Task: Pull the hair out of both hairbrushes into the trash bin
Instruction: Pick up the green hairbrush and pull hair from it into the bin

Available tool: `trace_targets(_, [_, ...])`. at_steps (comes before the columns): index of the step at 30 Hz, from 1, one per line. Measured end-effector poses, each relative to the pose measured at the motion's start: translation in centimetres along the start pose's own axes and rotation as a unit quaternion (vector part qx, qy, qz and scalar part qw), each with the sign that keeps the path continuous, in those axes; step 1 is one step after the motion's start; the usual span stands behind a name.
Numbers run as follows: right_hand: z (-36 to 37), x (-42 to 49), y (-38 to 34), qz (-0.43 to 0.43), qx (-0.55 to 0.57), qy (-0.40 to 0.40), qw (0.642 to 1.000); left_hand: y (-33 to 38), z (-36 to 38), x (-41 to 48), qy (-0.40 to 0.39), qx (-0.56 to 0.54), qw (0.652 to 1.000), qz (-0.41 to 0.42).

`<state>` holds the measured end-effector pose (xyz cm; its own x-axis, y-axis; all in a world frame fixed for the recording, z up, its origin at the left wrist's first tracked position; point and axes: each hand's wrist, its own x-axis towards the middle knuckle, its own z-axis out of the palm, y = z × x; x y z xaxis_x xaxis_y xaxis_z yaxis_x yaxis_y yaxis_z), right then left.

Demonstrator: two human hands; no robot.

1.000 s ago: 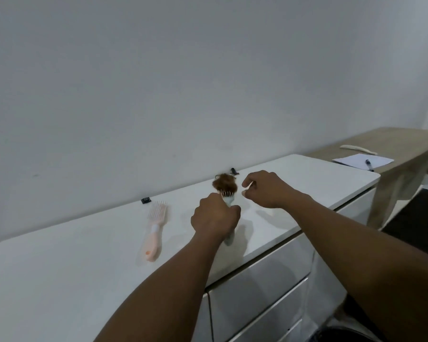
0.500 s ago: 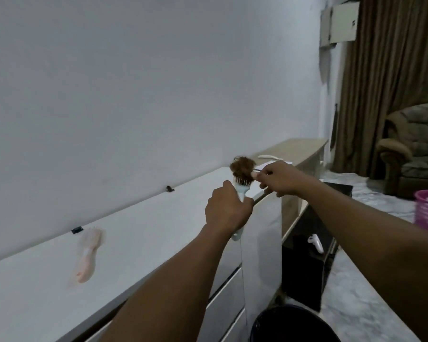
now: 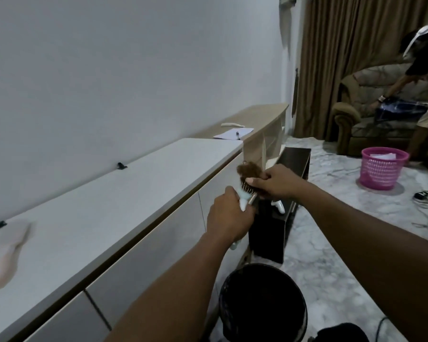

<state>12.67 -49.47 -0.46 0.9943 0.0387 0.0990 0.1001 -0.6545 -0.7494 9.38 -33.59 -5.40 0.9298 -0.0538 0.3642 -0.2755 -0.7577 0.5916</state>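
Note:
My left hand point(image 3: 229, 219) grips the handle of a pale blue hairbrush point(image 3: 244, 197), held upright past the front edge of the white cabinet point(image 3: 109, 208). A clump of brown hair point(image 3: 248, 171) sits on the bristles. My right hand point(image 3: 278, 181) pinches that hair at the brush head. A black trash bin point(image 3: 262, 304) stands on the floor below and in front of my hands. The pink hairbrush point(image 3: 6, 253) lies blurred on the cabinet top at the far left.
A black box point(image 3: 277, 233) stands on the marble floor behind the bin. A wooden shelf point(image 3: 260, 119) with paper and a pen follows the cabinet. A pink basket point(image 3: 382, 167), a sofa point(image 3: 356, 119) and another person point(image 3: 420, 60) are at the right.
The view has swung right and down. Both hands carried the blue brush off the cabinet top to above the floor near the black bin. My right hand has closed onto the hair.

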Motion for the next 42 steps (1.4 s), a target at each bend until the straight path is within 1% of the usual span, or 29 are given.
trace_targets(6, [4.8, 2.5, 6.8, 0.076, 0.026, -0.03, 0.996, -4.5, 5.8, -0.7, -0.059, -0.027, 0.997, -0.051])
trace_targets(9, [8.6, 3.4, 11.3, 0.102, 0.037, -0.044, 0.993, -7.6, 9.3, -1.6, -0.092, -0.04, 0.992, -0.076])
trace_targets(11, [11.8, 3.2, 14.7, 0.121, 0.033, -0.04, 0.991, -10.2, 12.1, -2.5, -0.119, -0.045, 0.987, -0.099])
trace_targets(13, [15.0, 2.6, 18.0, 0.139, 0.029, -0.048, 0.989, -12.8, 14.9, -3.8, -0.149, -0.046, 0.978, -0.137])
trace_targets(16, [19.5, 1.7, 22.7, 0.184, 0.05, -0.09, 0.978, -16.7, 19.0, -5.4, -0.199, -0.053, 0.959, -0.195])
trace_targets(19, [23.1, 1.4, 26.9, 0.203, 0.04, -0.1, 0.973, -20.4, 22.5, -6.6, -0.221, -0.061, 0.945, -0.233])
trace_targets(22, [25.8, 1.5, 30.5, 0.211, 0.039, -0.122, 0.969, -23.5, 25.6, -7.1, -0.268, -0.109, 0.907, -0.306])
trace_targets(25, [27.7, 1.9, 33.0, 0.215, 0.043, -0.14, 0.966, -26.0, 28.4, -6.9, -0.332, -0.176, 0.846, -0.378])
trace_targets(27, [28.8, 2.0, 34.3, 0.219, 0.052, -0.142, 0.964, -27.3, 30.0, -7.0, -0.345, -0.244, 0.797, -0.432])
trace_targets(28, [29.3, 2.0, 34.8, 0.219, 0.056, -0.144, 0.963, -27.8, 30.6, -7.2, -0.347, -0.264, 0.778, -0.451])
trace_targets(30, [30.2, 2.4, 35.7, 0.218, 0.044, -0.163, 0.961, -28.3, 31.5, -7.6, -0.352, -0.28, 0.754, -0.479])
trace_targets(31, [30.5, 2.8, 36.0, 0.214, 0.022, -0.176, 0.96, -28.3, 31.8, -7.6, -0.353, -0.277, 0.749, -0.487])
trace_targets(33, [30.8, 3.8, 36.4, 0.208, -0.029, -0.196, 0.958, -28.4, 32.7, -7.5, -0.363, -0.25, 0.757, -0.482])
trace_targets(36, [30.6, 5.4, 37.2, 0.216, -0.054, -0.197, 0.955, -28.8, 33.9, -6.5, -0.377, -0.195, 0.796, -0.431])
trace_targets(37, [30.5, 5.8, 37.5, 0.22, -0.053, -0.195, 0.954, -28.8, 34.3, -6.3, -0.38, -0.184, 0.804, -0.419])
trace_targets(42, [29.9, 7.1, 38.2, 0.249, -0.045, -0.198, 0.947, -28.7, 35.0, -5.7, -0.364, -0.161, 0.819, -0.413])
